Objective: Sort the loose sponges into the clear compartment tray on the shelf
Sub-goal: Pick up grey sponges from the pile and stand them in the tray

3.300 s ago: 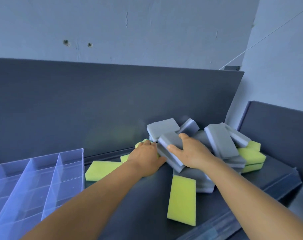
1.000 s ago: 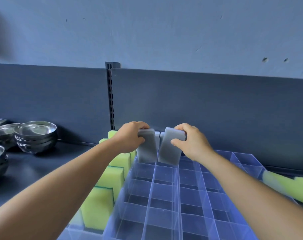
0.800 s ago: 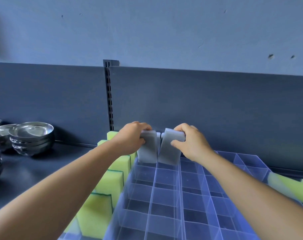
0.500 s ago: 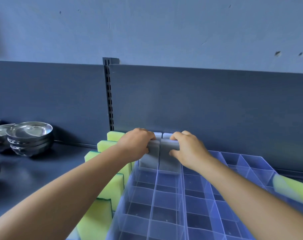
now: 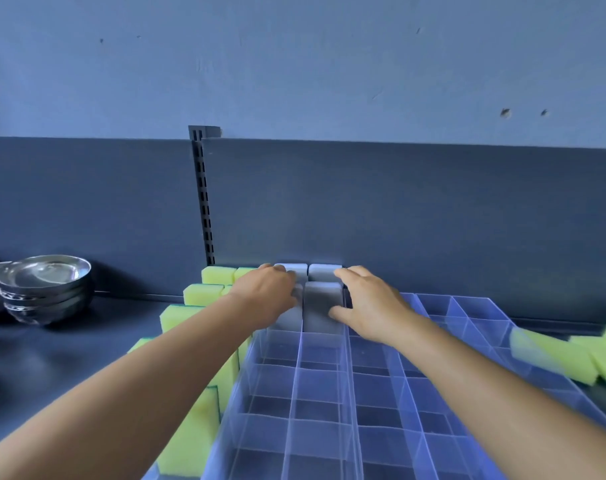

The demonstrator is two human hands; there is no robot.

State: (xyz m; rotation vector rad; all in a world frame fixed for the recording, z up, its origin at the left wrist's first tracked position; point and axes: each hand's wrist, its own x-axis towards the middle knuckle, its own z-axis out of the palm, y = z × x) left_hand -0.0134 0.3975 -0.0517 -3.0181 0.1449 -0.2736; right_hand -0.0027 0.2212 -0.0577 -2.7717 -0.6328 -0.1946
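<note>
Both hands are at the far end of the clear compartment tray [image 5: 329, 393], which lies on the dark shelf [image 5: 69, 344] and fills the lower middle of the view. The left hand [image 5: 265, 299] rests over a grey sponge [image 5: 291, 315] standing upright in a far compartment; its fingers curl over the sponge's top, though how firmly they press on it I cannot tell. Just to the right, touching that sponge, a second grey sponge [image 5: 322, 308] stands upright in the neighbouring compartment — the right hand [image 5: 371, 306] sits against its right side, thumb on the front face and fingers [image 5: 346, 273] spread loosely over the top edge, not clamped.

Behind these two, at 12 o'clock, the tops of two more grey sponges [image 5: 310, 270] show side by side in the last row against the shelf's back panel [image 5: 433, 220]. At 9 o'clock from the hands, yellow-green sponges [image 5: 204, 294] stand on edge in a row down the tray's left column, partly hidden by the left forearm. At 3 o'clock, loose yellow-green sponges [image 5: 571, 358] lie blurred beside the tray's right edge. Far off at 9 o'clock — well apart from the tray — stacked steel bowls [image 5: 45, 285] sit on the shelf.
</note>
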